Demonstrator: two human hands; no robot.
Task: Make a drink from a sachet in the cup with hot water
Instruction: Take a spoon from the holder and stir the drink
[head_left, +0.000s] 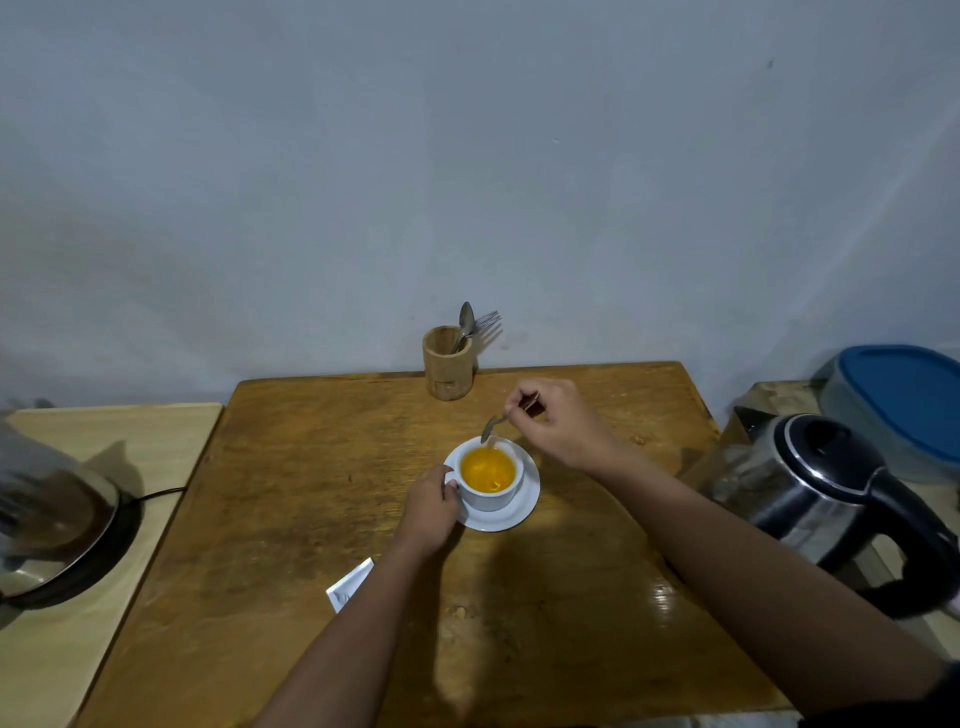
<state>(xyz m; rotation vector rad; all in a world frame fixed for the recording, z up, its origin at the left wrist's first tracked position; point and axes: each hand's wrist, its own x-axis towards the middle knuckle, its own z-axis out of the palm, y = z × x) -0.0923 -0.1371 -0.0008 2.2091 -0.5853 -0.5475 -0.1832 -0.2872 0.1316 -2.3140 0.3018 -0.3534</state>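
Cup (491, 480) w/ orange drink sits on saucer (524, 506), mid surface (311, 493); left hand (434, 506) closed on cup's handle side, right hand (558, 423) pinches spoon (491, 426), bowl at cup's far rim. Step looks like stirring: keep cup braced, spoon low, slow circles so nothing slops onto saucer. Torn sachet (350, 584) lies near left forearm, kettle (831, 499) off to right.

The right hand (558, 423) holds a spoon (492, 423) over the orange-filled cup (489, 480) — the left hand (431, 506) steadies it.
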